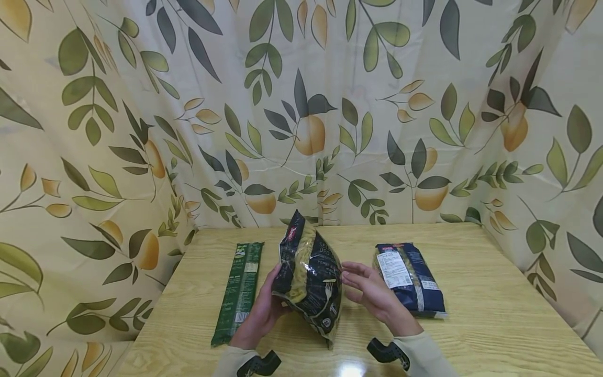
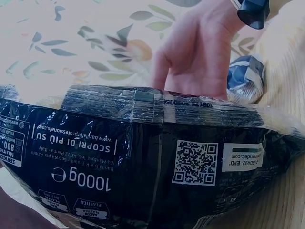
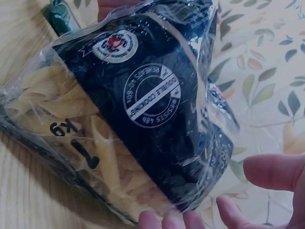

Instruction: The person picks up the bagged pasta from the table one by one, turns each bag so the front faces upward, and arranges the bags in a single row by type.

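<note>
A black bag of penne pasta [image 1: 322, 267], with a clear window strip, is held up tilted over the middle of the table. My left hand [image 1: 265, 312] grips its left side, thumb along the front edge and the other fingers behind it. At the bag's right edge, my right hand [image 1: 372, 296] has its fingers extended and spread, fingertips right at the film. A QR code and "1000g" show on the bag's dark face [image 2: 143, 157] in the left wrist view. The right wrist view shows pasta through the clear panel marked "1 kg", with my right hand's fingertips [image 3: 167, 222] at its lower edge.
A long green packet [image 1: 239, 293] lies on the wooden table [image 1: 490, 293], left of my left hand. Beyond my right hand lies a dark blue pasta bag [image 1: 414, 280] with a white label. A leaf-and-fruit patterned curtain [image 1: 325, 131] borders the table's back and sides.
</note>
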Demonstrator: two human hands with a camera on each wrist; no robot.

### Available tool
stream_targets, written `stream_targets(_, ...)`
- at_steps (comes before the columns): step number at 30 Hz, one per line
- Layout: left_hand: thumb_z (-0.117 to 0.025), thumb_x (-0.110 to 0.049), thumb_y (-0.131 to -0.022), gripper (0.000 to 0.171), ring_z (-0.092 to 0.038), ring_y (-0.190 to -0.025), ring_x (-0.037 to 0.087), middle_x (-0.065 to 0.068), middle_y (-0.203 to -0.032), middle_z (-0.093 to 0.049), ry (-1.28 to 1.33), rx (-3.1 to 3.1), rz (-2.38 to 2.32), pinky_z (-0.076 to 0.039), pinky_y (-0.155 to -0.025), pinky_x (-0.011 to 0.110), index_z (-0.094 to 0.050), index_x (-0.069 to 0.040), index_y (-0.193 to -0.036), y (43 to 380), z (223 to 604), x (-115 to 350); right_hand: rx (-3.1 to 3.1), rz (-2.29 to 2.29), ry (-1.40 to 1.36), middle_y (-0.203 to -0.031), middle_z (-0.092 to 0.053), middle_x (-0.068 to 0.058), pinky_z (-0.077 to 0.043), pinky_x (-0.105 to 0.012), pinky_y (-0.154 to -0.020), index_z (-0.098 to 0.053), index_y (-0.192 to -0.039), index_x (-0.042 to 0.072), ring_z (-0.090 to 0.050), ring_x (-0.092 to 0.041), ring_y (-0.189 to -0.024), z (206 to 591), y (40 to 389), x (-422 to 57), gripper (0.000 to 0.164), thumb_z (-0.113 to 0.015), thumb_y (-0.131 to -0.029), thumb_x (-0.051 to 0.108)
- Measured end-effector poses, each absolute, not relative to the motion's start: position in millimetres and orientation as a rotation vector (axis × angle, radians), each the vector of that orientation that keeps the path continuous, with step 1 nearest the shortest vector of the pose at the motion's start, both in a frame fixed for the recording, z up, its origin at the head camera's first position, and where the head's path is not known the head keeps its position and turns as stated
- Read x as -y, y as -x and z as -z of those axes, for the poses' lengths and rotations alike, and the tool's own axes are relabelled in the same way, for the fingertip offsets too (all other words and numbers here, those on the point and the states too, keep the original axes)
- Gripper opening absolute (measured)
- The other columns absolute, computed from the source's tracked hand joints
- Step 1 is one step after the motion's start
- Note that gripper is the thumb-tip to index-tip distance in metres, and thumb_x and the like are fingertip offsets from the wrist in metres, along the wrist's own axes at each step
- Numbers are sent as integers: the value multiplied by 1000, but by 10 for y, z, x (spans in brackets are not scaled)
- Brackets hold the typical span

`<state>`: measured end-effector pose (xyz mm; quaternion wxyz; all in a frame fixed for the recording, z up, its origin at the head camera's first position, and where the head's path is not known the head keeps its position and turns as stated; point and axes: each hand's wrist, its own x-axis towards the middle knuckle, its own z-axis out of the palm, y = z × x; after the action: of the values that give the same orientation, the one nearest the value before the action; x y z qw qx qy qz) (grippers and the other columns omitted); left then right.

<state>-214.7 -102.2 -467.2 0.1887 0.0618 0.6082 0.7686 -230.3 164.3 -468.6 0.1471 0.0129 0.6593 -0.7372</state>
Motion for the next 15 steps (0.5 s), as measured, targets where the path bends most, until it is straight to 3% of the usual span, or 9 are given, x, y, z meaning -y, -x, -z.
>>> stream_targets(8,-27,-66,-104,84,-24,-152,43,26,-167,-18,-145,-1698,-2171,-24,-117,78,-9,-14,-167,2144,4692,1035,-1781,2157,-49,-164,-21,-31,-32,-72,-117,-20,-158,-4,-24,-52,-152,4776,2332,-1634,60,-47,-109,17)
stream_targets(15,-27,-67,-104,84,-25,-152,43,26,-166,-20,-145,-1699,-2178,-24,-117,78,-8,-15,-167,2144,4727,1054,-1706,2181,-104,-161,-31,-31,-31,-74,-116,-21,-157,-1,-30,-53,-151,4897,2346,-1596,58,-46,-108,19)
